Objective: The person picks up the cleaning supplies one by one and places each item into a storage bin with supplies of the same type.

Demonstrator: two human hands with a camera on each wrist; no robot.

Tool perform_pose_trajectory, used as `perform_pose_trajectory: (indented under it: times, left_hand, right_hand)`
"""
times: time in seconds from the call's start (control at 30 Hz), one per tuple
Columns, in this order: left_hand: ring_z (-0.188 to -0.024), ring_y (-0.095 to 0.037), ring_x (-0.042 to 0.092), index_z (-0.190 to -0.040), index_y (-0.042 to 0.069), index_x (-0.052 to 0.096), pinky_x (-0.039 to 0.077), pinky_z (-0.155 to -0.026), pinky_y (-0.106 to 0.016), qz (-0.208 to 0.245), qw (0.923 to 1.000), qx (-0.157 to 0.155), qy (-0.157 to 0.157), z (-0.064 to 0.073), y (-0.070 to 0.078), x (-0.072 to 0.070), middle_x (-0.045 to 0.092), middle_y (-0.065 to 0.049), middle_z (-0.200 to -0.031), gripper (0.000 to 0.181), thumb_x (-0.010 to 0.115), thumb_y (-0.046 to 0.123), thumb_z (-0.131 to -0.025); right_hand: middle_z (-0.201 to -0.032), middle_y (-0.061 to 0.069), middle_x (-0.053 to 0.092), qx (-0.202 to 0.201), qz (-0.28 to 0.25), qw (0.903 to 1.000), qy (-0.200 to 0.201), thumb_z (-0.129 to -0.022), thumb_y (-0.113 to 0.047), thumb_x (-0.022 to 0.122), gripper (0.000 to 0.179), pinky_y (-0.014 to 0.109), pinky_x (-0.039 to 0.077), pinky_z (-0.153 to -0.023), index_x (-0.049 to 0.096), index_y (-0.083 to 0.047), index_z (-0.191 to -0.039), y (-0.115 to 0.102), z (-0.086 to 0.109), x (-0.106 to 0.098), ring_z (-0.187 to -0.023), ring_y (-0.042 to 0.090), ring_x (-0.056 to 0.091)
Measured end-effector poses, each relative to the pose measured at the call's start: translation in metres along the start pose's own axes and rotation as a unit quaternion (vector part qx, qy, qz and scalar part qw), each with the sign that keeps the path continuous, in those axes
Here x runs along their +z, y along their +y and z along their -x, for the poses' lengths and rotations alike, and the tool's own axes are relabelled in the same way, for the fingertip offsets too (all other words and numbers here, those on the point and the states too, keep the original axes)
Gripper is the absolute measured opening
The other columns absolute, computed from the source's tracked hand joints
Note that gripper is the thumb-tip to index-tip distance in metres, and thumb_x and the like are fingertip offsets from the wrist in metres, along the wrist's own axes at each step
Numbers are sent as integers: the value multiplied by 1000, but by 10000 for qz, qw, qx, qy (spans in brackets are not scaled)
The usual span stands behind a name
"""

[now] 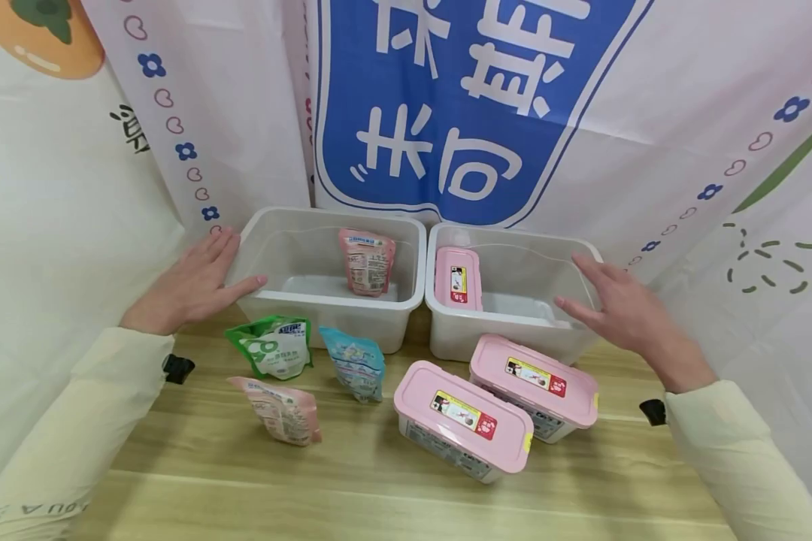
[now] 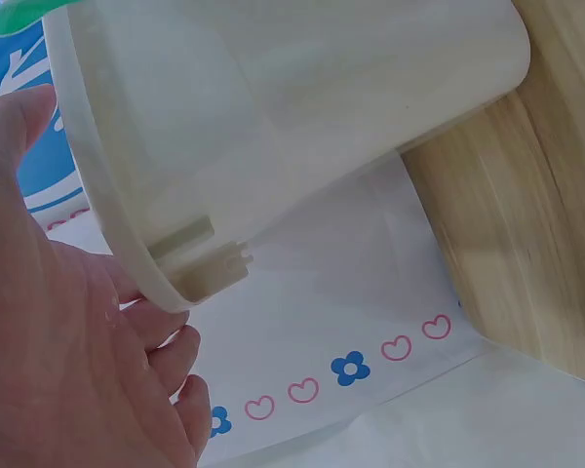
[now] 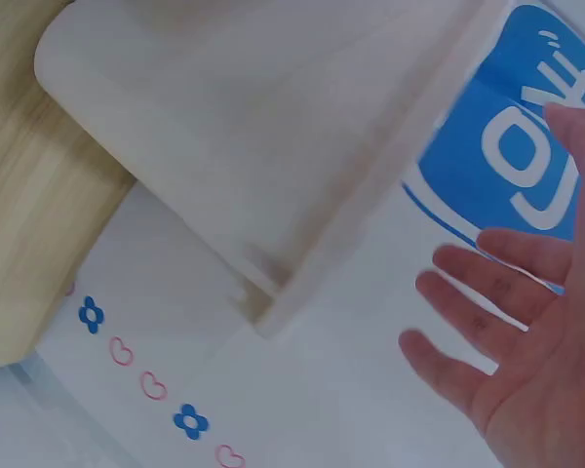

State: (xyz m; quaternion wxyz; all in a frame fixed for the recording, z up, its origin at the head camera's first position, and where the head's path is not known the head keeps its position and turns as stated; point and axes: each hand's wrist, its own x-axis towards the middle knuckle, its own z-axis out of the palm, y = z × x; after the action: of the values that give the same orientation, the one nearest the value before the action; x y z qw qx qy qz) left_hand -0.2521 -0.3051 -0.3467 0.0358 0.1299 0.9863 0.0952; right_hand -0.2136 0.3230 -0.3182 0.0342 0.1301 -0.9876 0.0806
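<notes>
Two white plastic bins stand side by side, a left bin (image 1: 325, 304) and a right bin (image 1: 507, 323). My left hand (image 1: 192, 282) is at the left bin's outer end, its thumb spread over the rim (image 2: 88, 185) and its fingers along the outside; whether it bears on the rim, I cannot tell. Beside the right bin's outer end, my right hand (image 1: 629, 312) is spread with nothing in it; the right wrist view shows it apart from the rim (image 3: 370, 185). A pink pouch (image 1: 368, 263) stands inside the left bin, and a pink-lidded tub (image 1: 457, 278) inside the right one.
Before the left bin stand a green-and-white pouch (image 1: 277, 349), a blue pouch (image 1: 355, 364) and another pink pouch (image 1: 280, 412). Two more pink-lidded tubs, one nearer (image 1: 463, 421) and one farther (image 1: 534, 383), sit before the right bin. Printed cloth (image 1: 243, 98) hangs behind the wooden table (image 1: 243, 488).
</notes>
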Motion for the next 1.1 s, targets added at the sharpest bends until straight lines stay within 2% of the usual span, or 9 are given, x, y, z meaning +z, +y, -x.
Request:
perform_pose_trajectory:
  times: [0.2, 0.4, 0.53, 0.87, 0.97, 1.1]
  left_hand:
    - [-162, -50, -9, -165, -5, -5, 3, -130, -70, 219, 9997, -19, -93, -4, 1, 1, -13, -28, -174, 105, 40, 68, -105]
    - [-162, -51, -6, -166, -3, -5, 4, -129, -72, 304, 9994, -84, -135, -6, 1, 5, -13, -27, -175, 106, 41, 70, -104]
    - [-162, -52, -3, -166, -2, -5, 6, -129, -73, 294, 9995, -66, -124, -7, 2, 8, -11, -28, -175, 106, 41, 70, -104]
    - [-162, -52, -3, -167, 0, -7, 6, -129, -73, 226, 9996, -119, -146, -8, 0, 10, -13, -26, -175, 105, 38, 71, -104]
    - [-163, -51, -3, -167, 0, -7, 5, -130, -72, 193, 9996, -96, -159, -8, 0, 12, -13, -26, -175, 105, 38, 71, -104]
    - [-163, -49, -5, -166, 0, -9, 2, -131, -69, 203, 9996, -47, -184, -10, 0, 13, -15, -24, -175, 104, 37, 71, -105]
  right_hand:
    - [-151, 31, 55, -214, 73, 9996, 158, -95, -53, 74, 80, 77, 45, -106, 52, -2, -153, -13, 14, -15, -138, 54, 50]
    - [-130, 23, 71, -819, 79, 9961, 309, -87, -44, 85, 73, 68, 56, -97, 63, -1, -141, -24, 32, -23, -121, 45, 66]
    - [-126, 21, 74, -1111, 118, 9937, 102, -85, -46, 87, 74, 65, 58, -96, 64, 1, -138, -29, 45, -24, -117, 42, 69]
    - [-129, 17, 72, -1253, -8, 9915, -351, -83, -50, 87, 77, 58, 61, -94, 64, -2, -138, -39, 66, -5, -116, 39, 70]
    - [-130, 18, 71, -1278, -16, 9911, -378, -81, -51, 87, 79, 55, 62, -90, 64, -3, -140, -39, 68, 4, -112, 36, 71]
    - [-131, 19, 68, -1616, 17, 9868, -135, -77, -45, 91, 80, 49, 62, -84, 63, -3, -139, -37, 68, 17, -99, 26, 72]
